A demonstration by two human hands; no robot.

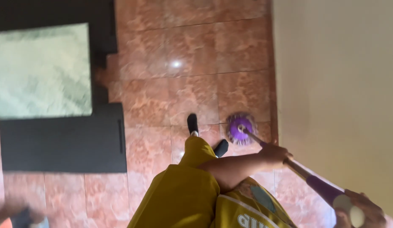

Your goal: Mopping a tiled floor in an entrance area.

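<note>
Two hands grip one mop handle (297, 168). The left hand (276, 154) is wrapped around the metal shaft partway down; the right hand (360, 210) is closed on the purple grip at its top end. The round purple mop head (240, 128) rests on the reddish tiled floor (171, 84), just beside the cream wall (340, 84).

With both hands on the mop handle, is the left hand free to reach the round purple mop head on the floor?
Probably not as things stand: the left hand grips the metal handle partway up, the right hand holds its purple top end, and the round purple mop head sits far down on the reddish tiles.
</note>
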